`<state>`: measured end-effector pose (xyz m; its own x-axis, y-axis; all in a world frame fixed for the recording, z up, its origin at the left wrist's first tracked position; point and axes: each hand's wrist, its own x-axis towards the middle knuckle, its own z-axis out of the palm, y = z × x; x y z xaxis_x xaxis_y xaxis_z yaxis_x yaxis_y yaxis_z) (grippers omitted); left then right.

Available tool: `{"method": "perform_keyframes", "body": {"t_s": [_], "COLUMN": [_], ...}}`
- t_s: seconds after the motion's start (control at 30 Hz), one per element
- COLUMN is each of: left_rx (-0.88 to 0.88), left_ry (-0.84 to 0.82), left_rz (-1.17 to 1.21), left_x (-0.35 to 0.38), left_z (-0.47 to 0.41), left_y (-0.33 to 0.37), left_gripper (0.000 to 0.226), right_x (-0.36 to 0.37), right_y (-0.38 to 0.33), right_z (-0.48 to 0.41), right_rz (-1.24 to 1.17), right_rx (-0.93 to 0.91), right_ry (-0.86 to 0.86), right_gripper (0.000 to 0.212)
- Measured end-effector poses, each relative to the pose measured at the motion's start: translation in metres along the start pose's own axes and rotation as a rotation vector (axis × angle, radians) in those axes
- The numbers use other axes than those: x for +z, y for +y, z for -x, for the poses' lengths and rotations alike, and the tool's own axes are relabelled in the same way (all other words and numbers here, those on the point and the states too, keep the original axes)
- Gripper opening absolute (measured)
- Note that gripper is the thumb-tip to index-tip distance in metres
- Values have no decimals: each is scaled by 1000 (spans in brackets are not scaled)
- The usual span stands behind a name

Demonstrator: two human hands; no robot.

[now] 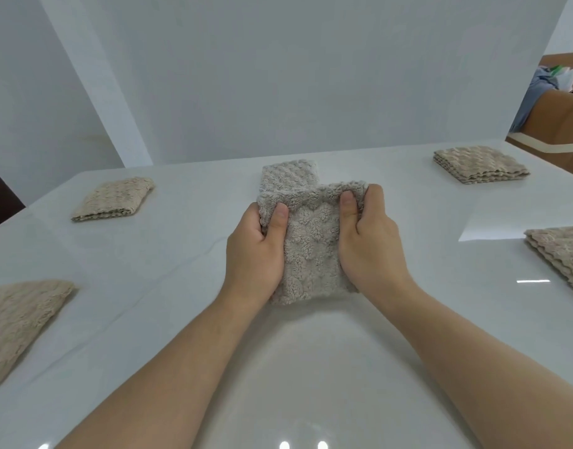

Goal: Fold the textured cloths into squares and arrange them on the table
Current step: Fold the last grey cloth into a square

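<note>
Head view: only cam, looks fwd and down over the table (pixel 311 367).
Grey cloth (pixel 311 251): centre of table, partly folded. Its far-left flap sticks out past the bunched top edge.
Left hand (pixel 256 251): grips the cloth's left edge, thumb pressed on top, fingers curled round the side.
Right hand (pixel 369 244): grips the right edge and upper-right corner, thumb on top, fingers wrapped over the bunched top edge.
Far-L cloth (pixel 115 199): beige, folded, lies flat, well apart from hands.
Near-L cloth (pixel 18 322): beige, folded, cut by the frame's left edge.
Far-R cloth (pixel 478 163): beige, neat square w/ layered wavy edges, near the table's back-right corner.
Near-R cloth (pixel 560 251): beige, layered edges, cut by the frame's right edge.
Open room: bare glossy tabletop all round the grey cloth, on both sides betw. it and the beige cloths, and a wide strip near the person under the forearms.
Back edge: white backboard (pixel 278 76) stands along the table's far side.
Beyond R: cardboard box (pixel 560 124) off the table.
</note>
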<state>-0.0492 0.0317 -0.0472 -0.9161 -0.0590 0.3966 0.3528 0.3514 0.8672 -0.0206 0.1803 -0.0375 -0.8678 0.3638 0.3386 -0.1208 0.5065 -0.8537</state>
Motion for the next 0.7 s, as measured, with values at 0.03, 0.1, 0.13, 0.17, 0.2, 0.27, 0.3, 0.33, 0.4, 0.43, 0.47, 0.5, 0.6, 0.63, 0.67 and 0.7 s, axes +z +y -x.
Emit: {"method": "perform_keyframes", "body": {"t_s": [0.03, 0.1, 0.13, 0.17, 0.2, 0.27, 0.3, 0.33, 0.4, 0.43, 0.47, 0.5, 0.6, 0.63, 0.67, 0.7], "left_rx": [6, 21, 30, 35, 26, -34, -71, -100, -131, -142, -154, -172, -201, -206, -206, -202], "left_ry": [6, 9, 11, 11, 3, -55, -102, -152, -249, -283, -307, -328, -390, -397, -393, -379], "left_rz": [-20, -85, -126, -167, -204, -267, -306, -356, -498, -570, -630, -686, -881, -943, -1006, -1080], "left_x": [0, -2, -3, -4, -6, -11, -13, -16, -20, -21, -23, -24, -23, -23, -24, -26], "left_z": [0, -1, -2, -3, -5, -8, -10, -10, -9, -8, -8, -8, -5, -3, 0, 2], "left_y": [0, -1, -2, -3, -5, -9, -10, -11, -10, -9, -9, -9, -9, -9, -8, -5], "left_gripper": [14, 17, 19, 21, 23, 27, 30, 33, 37, 38, 37, 37, 41, 42, 44, 46], "right_x": [-1, -2, -3, -4, -4, -5, -6, -5, -3, -1, 1, 2, 4, 3, 3, 2], "right_y": [-1, -1, -1, -1, -1, 0, 2, 3, 6, 7, 8, 8, 7, 5, 3, 1], "right_z": [0, -2, -2, -3, -4, -4, -4, -3, 1, 4, 7, 9, 14, 15, 16, 18], "right_rz": [23, 60, 73, 82, 90, 121, 143, 170, 242, 288, 339, 385, 470, 498, 541, 592], "right_rx": [-5, 8, 17, 28, 46, 99, 125, 149, 167, 160, 148, 132, 101, 89, 72, 54], "right_ry": [-7, -35, -54, -75, -97, -167, -213, -261, -351, -388, -417, -442, -464, -463, -461, -458], "right_gripper": [28, 30, 31, 32, 32, 32, 32, 33, 39, 42, 43, 42, 35, 35, 36, 38]}}
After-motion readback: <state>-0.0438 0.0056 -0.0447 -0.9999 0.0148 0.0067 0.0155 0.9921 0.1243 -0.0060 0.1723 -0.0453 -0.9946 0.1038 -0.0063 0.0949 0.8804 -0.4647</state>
